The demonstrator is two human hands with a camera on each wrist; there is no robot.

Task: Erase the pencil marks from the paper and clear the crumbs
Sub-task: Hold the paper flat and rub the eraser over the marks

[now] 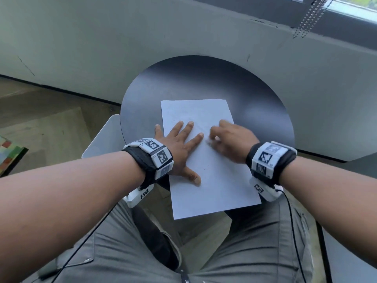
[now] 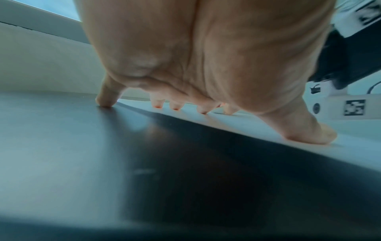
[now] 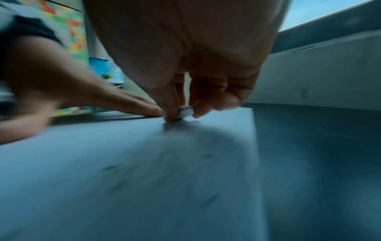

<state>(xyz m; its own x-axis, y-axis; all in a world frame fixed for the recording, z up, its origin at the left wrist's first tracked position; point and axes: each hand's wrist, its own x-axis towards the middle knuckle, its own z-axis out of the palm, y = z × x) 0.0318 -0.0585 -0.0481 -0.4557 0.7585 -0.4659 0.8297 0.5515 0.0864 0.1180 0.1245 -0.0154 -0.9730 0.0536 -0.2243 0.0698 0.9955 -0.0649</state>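
Observation:
A white sheet of paper [image 1: 214, 180] lies on a round dark table [image 1: 204, 82], its near end hanging over the table edge. My left hand [image 1: 179, 146] lies flat with spread fingers on the sheet's left side, little finger on the bare table. My right hand [image 1: 230, 139] is blurred over the sheet's right half, fingers curled. In the right wrist view the right hand [image 3: 181, 114] pinches a small white eraser [image 3: 186, 112] against the paper [image 3: 144, 171]. A few faint dark specks [image 3: 109, 168] lie on the sheet. The left hand [image 2: 185, 81] presses its fingertips on the paper [image 2: 257, 128].
The table stands against a grey wall [image 1: 102, 48] under a window with bead chains [image 1: 312, 15]. A pale chair seat [image 1: 102, 137] sits left of the table. My grey-trousered legs [image 1: 255, 252] are below. Wooden floor [image 1: 40, 111] and a colourful mat [image 1: 10, 154] lie left.

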